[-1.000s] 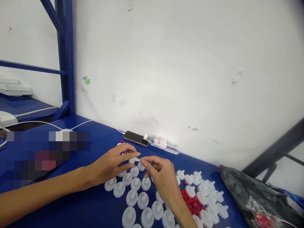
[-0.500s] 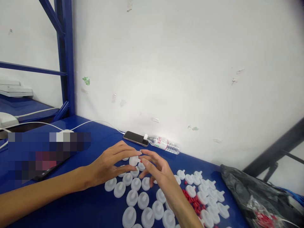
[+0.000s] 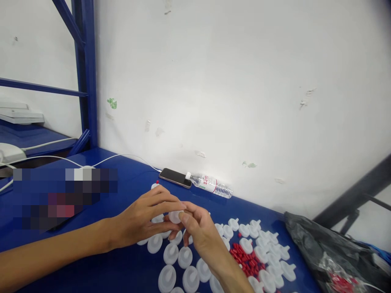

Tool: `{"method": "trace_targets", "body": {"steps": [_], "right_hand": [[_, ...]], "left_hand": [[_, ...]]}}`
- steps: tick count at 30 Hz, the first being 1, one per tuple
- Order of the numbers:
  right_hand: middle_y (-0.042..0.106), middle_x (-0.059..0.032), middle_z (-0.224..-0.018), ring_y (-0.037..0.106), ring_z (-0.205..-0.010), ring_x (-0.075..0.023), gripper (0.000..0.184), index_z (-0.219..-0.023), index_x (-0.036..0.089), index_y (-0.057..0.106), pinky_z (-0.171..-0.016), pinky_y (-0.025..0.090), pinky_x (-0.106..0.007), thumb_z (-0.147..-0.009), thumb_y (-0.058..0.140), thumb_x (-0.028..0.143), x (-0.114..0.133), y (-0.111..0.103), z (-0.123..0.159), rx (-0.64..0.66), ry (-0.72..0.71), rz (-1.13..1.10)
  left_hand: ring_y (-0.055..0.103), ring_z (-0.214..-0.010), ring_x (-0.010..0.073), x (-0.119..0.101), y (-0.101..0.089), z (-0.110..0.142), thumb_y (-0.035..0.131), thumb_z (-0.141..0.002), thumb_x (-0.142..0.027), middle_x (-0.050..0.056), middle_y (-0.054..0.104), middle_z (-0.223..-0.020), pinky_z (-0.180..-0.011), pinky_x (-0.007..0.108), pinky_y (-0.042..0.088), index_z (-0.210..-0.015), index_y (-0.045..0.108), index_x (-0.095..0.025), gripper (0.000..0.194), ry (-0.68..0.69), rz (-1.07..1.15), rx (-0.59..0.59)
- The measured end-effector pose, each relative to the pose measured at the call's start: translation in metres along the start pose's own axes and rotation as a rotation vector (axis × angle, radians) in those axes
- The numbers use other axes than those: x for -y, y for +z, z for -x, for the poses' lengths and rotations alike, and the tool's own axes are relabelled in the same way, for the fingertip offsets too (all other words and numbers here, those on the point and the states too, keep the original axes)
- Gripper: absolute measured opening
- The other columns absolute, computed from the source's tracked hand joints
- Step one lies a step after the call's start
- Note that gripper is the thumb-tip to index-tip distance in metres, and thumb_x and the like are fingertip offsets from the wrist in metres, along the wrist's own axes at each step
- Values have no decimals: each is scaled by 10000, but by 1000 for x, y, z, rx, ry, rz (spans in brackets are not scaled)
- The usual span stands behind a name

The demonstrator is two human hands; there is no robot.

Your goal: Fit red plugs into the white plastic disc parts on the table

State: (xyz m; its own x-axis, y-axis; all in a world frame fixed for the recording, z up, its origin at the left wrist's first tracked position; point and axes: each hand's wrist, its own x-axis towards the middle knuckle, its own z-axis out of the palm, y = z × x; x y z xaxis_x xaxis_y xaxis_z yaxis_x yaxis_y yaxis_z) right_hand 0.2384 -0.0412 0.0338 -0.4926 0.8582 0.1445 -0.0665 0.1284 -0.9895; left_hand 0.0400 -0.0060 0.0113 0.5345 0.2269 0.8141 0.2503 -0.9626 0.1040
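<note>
A white nozzle cap (image 3: 175, 217) is held up between both hands over the blue table. My left hand (image 3: 139, 215) closes on it from the left, fingers across its top and thumb below. From the right, my right hand (image 3: 200, 228) pinches its edge with thumb and fingers; the cap's spout is hidden there. Beneath and around the hands several more white nozzle caps (image 3: 170, 254) stand on the table, spouts up. Beyond the left fingers stands a white cap with a red tip (image 3: 157, 182). A pile of small red tips (image 3: 249, 260) lies right of my right forearm.
More white caps (image 3: 273, 254) lie heaped beside the red tips. At the wall are a phone (image 3: 175, 178) on a white cable and a clear plastic bottle (image 3: 210, 184) on its side. A black plastic bag (image 3: 324, 240) lies at the right; a blue frame post (image 3: 89, 73) rises left.
My hands have drawn together around the cap, and the right fingers, which had a red tip by them, now grip the cap's edge. A red-tipped cap shows behind the left hand.
</note>
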Motion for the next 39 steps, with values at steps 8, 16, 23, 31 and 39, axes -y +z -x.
{"method": "trace_targets", "body": {"steps": [8,16,23,31,39], "right_hand": [[725,-48,-856,646,-573,-122,356,-1083,169,693,-510,383,-200,-915,624,475,-3,3,0,-31,-36,-2],[711,-66,-918,666,-726,-162,481,-1215,175,624,-481,418,-193,-942,567,566,3,-2,-2,-229,46,126],[669,-58,-1023,602,-668,-104,384,-1128,209,599,-470,377,-178,-954,568,550,15,-7,5,-429,-82,130],[669,-36,-924,573,-584,-83,354,-1074,197,605,-479,396,-185,-951,573,528,11,-7,2,-429,-114,153],[706,-21,-1100,694,-878,-186,292,-1155,273,660,-770,510,-303,-1014,414,206,-2,-26,3,-432,-84,1038]], "left_hand": [[593,-952,207,-3,0,0,704,-917,-167,85,693,-1108,-870,364,496,-1322,549,-188,434,-4,11,-18],[568,-1006,196,-3,-8,-5,635,-948,-185,42,650,-1103,-915,360,446,-1219,575,-232,281,-256,33,44],[553,-609,152,20,-1,-3,636,-893,-416,-26,648,-752,-562,267,451,-991,615,-215,225,-760,67,166],[605,-737,180,33,-2,2,638,-853,-407,3,709,-944,-705,298,475,-979,671,-223,226,-869,28,229],[535,-638,140,25,-2,-2,762,-760,-355,-34,672,-870,-586,252,399,-928,723,-267,194,-857,50,329]]}}
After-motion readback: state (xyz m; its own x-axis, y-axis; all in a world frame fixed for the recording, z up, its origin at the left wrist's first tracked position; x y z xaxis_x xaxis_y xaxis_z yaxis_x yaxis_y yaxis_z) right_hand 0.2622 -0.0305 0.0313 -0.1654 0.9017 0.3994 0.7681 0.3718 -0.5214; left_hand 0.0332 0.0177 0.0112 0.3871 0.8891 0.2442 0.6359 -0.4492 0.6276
